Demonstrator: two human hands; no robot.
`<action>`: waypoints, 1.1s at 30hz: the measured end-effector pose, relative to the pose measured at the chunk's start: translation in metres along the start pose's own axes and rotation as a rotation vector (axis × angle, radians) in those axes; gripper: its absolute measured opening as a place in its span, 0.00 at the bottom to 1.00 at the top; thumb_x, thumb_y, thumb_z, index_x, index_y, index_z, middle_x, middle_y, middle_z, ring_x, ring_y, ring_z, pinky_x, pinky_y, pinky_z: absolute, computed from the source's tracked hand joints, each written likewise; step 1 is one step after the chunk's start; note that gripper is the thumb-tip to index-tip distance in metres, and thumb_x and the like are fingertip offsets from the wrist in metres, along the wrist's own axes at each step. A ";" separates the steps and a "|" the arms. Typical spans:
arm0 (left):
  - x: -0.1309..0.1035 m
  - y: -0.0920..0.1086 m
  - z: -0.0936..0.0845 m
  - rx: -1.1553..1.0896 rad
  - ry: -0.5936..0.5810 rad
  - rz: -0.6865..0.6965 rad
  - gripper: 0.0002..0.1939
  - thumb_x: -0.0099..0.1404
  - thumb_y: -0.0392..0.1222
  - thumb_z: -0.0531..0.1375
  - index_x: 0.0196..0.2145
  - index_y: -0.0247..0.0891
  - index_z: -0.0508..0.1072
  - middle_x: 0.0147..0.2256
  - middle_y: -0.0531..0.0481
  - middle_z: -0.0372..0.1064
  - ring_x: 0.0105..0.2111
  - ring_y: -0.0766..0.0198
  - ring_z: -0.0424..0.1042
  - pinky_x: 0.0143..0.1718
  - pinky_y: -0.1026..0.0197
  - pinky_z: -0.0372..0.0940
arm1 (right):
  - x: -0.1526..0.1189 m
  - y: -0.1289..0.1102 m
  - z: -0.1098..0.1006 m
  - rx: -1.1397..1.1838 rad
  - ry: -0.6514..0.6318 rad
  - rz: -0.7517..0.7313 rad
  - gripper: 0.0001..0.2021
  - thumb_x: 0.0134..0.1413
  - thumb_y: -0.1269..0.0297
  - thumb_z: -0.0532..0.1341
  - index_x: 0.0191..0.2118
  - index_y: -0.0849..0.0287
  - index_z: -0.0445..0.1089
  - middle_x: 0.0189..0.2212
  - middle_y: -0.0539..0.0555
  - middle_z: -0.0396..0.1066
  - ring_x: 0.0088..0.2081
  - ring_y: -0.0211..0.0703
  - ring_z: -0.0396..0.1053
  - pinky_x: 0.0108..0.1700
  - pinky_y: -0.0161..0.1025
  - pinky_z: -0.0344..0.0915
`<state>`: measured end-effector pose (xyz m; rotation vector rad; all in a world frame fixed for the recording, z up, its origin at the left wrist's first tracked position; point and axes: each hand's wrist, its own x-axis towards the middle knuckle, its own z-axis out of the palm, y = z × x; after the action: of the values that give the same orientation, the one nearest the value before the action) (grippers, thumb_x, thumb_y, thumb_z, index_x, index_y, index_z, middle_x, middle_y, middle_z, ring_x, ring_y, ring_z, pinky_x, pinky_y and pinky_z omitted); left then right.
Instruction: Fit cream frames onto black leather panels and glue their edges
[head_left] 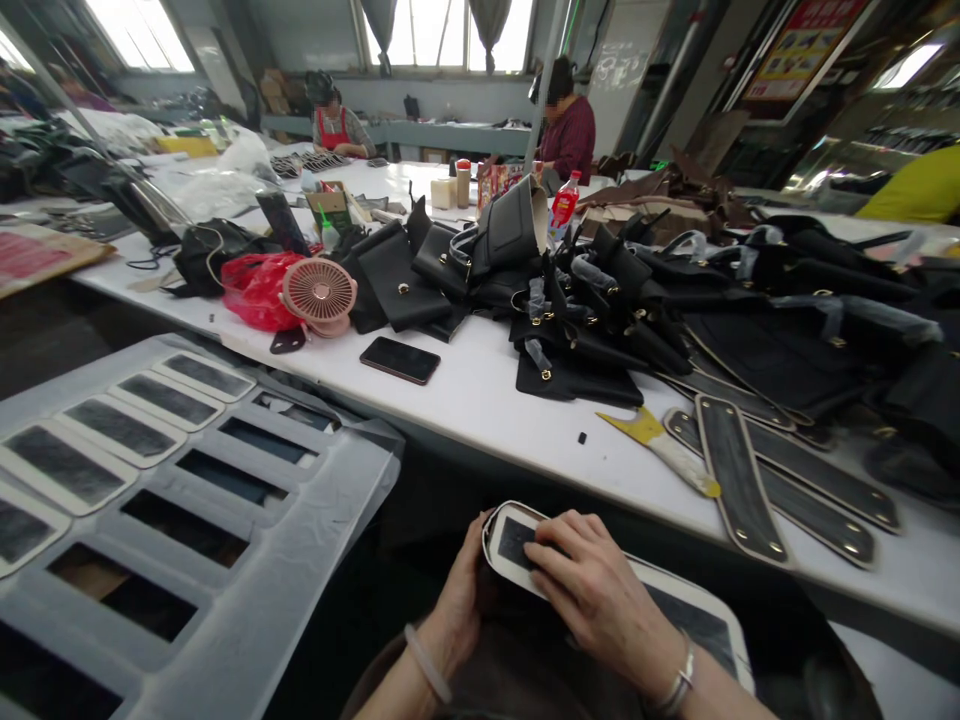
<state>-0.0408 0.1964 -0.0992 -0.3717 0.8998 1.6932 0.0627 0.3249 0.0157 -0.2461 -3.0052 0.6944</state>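
Note:
In my lap lies a dark bag body [525, 660], its long rounded base panel [697, 620] facing up, with a white rim and a dark grey middle. My left hand [466, 590] is closed around the far left end of the bag, its thumb side along the white rim; most of its fingers are hidden. Across the panel lies my right hand [592, 580], fingers bent and their tips pressing on the dark middle near that left end. Its thumb is out of sight. Similar white-rimmed panels [127, 430] lie in a row on a translucent sheet at the left.
Along the white table [480, 390] are a phone [400, 360], a pink fan [320, 295], a yellow-handled tool [664, 450] and dark straps [739, 475]. Black bags [585, 320] are heaped behind. The slotted translucent sheet [300, 560] is at my left. Two people work across the table.

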 end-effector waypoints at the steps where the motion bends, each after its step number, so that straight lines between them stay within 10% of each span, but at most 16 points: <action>1: -0.001 0.002 0.002 -0.024 -0.029 -0.004 0.25 0.62 0.56 0.61 0.50 0.37 0.74 0.46 0.45 0.75 0.47 0.52 0.72 0.46 0.57 0.64 | 0.001 0.000 0.001 -0.009 0.008 -0.021 0.11 0.62 0.70 0.55 0.47 0.53 0.70 0.49 0.54 0.70 0.47 0.49 0.63 0.49 0.49 0.58; 8: -0.005 0.011 0.002 -0.023 -0.056 -0.065 0.28 0.62 0.58 0.61 0.53 0.37 0.72 0.50 0.44 0.73 0.52 0.50 0.69 0.46 0.58 0.65 | 0.014 0.005 0.001 -0.005 -0.130 -0.012 0.14 0.60 0.65 0.59 0.51 0.45 0.70 0.60 0.44 0.63 0.65 0.59 0.48 0.59 0.62 0.49; 18: -0.004 0.014 -0.001 0.042 -0.037 -0.120 0.30 0.60 0.61 0.61 0.48 0.32 0.75 0.37 0.43 0.77 0.37 0.54 0.74 0.35 0.59 0.65 | 0.017 0.000 0.001 0.076 -0.164 0.051 0.14 0.58 0.68 0.61 0.49 0.48 0.71 0.61 0.48 0.62 0.67 0.58 0.45 0.62 0.64 0.41; 33: -0.013 0.028 0.012 0.090 -0.028 -0.139 0.22 0.62 0.54 0.62 0.47 0.35 0.76 0.44 0.41 0.77 0.41 0.55 0.74 0.42 0.57 0.65 | 0.014 0.007 0.009 0.313 -0.102 0.095 0.11 0.57 0.67 0.60 0.45 0.45 0.72 0.58 0.40 0.65 0.67 0.52 0.43 0.64 0.60 0.30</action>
<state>-0.0605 0.1939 -0.0724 -0.3410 0.9058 1.5223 0.0496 0.3297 0.0044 -0.3485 -2.9330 1.2037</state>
